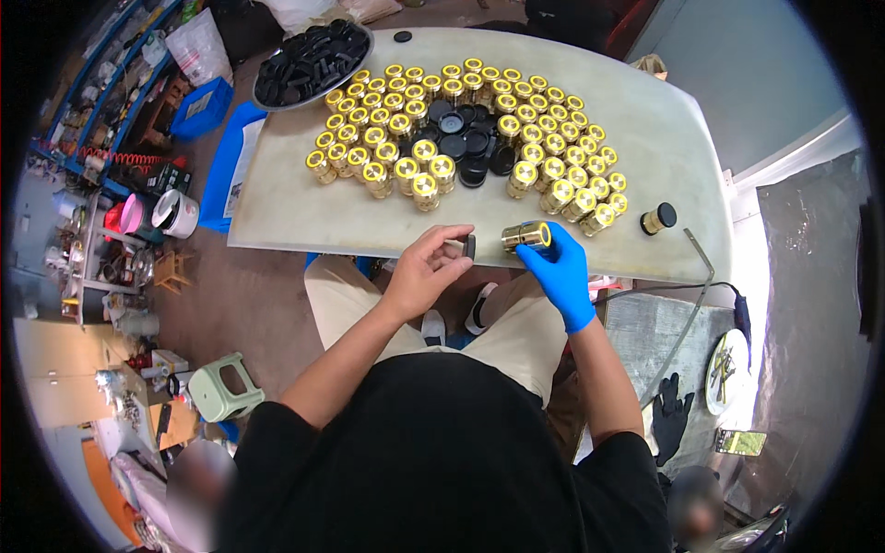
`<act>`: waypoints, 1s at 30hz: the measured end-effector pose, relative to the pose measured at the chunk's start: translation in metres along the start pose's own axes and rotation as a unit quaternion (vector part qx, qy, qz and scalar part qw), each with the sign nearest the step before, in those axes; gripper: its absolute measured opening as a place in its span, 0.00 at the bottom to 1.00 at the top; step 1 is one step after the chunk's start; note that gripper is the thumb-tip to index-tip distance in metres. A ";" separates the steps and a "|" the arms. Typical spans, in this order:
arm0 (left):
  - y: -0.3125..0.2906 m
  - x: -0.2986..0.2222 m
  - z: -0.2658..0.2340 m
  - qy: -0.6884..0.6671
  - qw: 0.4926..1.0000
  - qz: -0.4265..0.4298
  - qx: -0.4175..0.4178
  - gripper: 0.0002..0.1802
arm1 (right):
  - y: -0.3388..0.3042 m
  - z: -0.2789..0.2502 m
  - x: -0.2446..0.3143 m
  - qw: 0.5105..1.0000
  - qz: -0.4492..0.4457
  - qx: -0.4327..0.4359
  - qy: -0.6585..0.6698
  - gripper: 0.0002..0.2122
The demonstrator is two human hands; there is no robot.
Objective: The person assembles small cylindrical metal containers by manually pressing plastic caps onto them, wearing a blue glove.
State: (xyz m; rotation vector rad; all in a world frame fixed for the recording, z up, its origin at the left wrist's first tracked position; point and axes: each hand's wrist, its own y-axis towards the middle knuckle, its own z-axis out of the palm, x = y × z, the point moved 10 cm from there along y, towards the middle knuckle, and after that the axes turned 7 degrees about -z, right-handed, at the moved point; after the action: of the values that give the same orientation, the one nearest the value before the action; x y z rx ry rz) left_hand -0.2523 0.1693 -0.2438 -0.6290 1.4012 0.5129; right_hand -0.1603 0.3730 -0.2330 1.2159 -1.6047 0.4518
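Note:
My bare left hand point(422, 274) pinches a round black cap point(470, 247), held edge-on over the table's front edge. My right hand point(564, 276), in a blue glove, grips a brass cylinder point(524, 237) lying sideways, its yellow-ringed end facing right. Cap and cylinder are a short gap apart. Beyond my hands, many similar upright brass cylinders point(376, 175) stand in groups to the left and right. Between the groups lies a loose pile of black caps point(452, 145). Off to the right, one cylinder with a black top point(659, 218) stands alone.
A metal tray point(288, 108) heaped with black caps sits at the table's far left corner. On the lower bench point(608, 341) at right are a white plate point(714, 392) of metal pieces, a black glove point(671, 419) and a phone point(740, 442). A green stool point(226, 387) stands at left.

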 end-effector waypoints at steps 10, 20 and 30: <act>0.000 0.007 0.011 -0.044 0.998 -0.015 0.031 0.25 | -0.018 0.050 0.002 0.948 0.118 0.146 0.257 0.18; 0.004 0.015 0.014 -0.079 0.996 -0.033 0.035 0.24 | -0.020 0.050 0.007 0.960 0.079 0.132 0.235 0.18; -0.008 -0.040 0.024 0.079 0.983 0.156 0.064 0.18 | -0.033 0.069 -0.023 0.876 0.249 0.147 0.386 0.14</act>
State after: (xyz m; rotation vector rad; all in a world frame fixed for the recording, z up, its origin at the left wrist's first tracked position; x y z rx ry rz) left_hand -0.2339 0.1807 -0.2016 -0.3523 1.6815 0.6235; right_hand -0.1666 0.3175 -0.2895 0.6521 -1.1293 1.3655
